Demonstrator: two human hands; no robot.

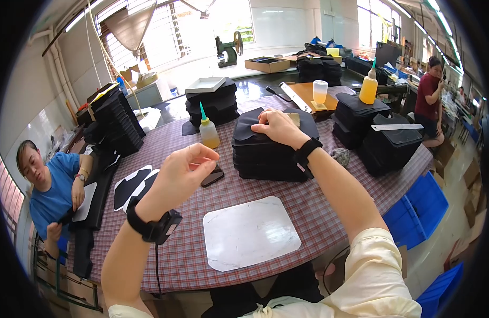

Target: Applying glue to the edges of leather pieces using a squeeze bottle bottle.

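Note:
My left hand (187, 169) is raised over the checked tablecloth with its fingers curled in and the thumb close to the fingertips; nothing shows between them. My right hand (278, 126) is at the top of a stack of black sheet pieces (268, 159), thumb and fingers bent at the upper sheet; whether they pinch it is hidden. Beside that hand, a small tan piece (294, 119) lies on the stack. A white board (252, 233) with clipped corners lies flat before me. Left of the stack stand a squeeze bottle (209, 133) with yellowish liquid and a dark phone (213, 176).
Further black stacks (391, 147) stand right, one bearing a steel ruler (398, 127), another an orange-filled bottle (369, 88). Black-and-white cut pieces (133, 189) lie left. A person in blue (55, 179) works at the left edge. Blue crates (421, 210) stand right, below table height.

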